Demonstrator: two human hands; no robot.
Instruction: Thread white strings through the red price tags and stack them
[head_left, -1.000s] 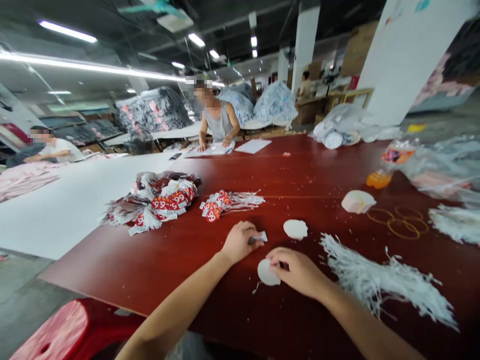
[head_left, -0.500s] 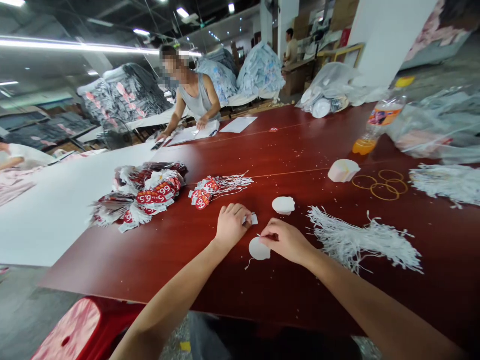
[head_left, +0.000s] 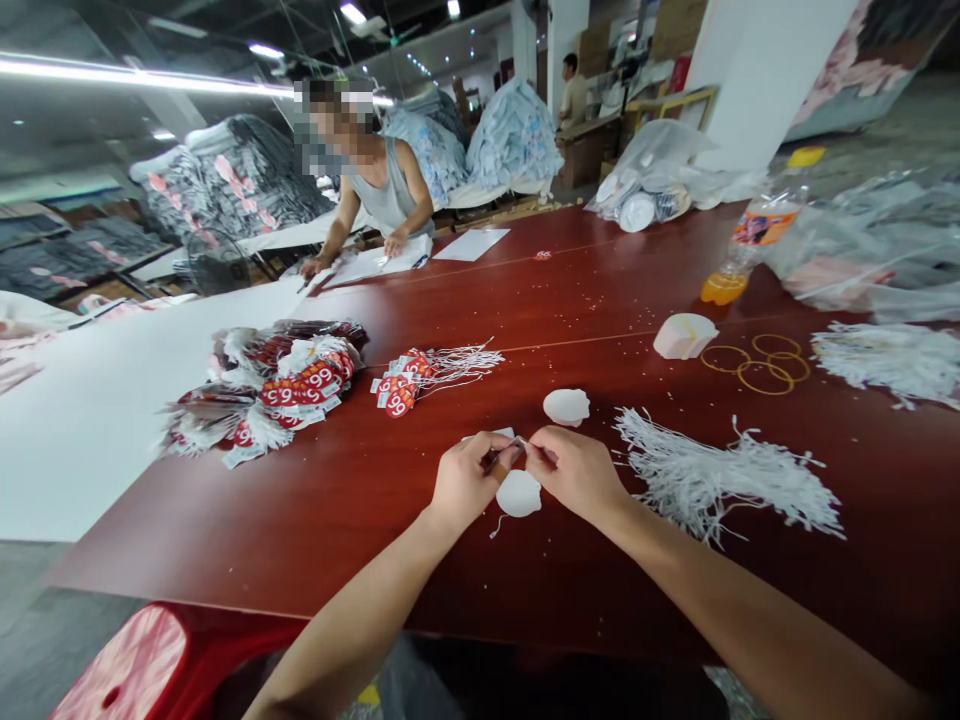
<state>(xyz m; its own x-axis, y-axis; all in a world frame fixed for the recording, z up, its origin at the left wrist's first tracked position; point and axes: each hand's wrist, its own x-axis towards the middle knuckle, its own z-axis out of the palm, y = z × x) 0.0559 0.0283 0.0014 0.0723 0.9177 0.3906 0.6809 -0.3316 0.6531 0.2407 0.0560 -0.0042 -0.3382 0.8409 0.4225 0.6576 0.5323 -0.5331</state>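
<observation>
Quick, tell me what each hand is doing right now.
Left hand: closed, pinching a small tag.
Right hand: closed, fingertips pinched at the same tag, just above a white round tag.

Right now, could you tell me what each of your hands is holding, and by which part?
The left hand pinches a small rectangular tag by its end; the right hand pinches a thin string at the tip, above the white round tag.

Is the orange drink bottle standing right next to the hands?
No, the bottle stands far off on the table, beyond the rubber bands.
</observation>
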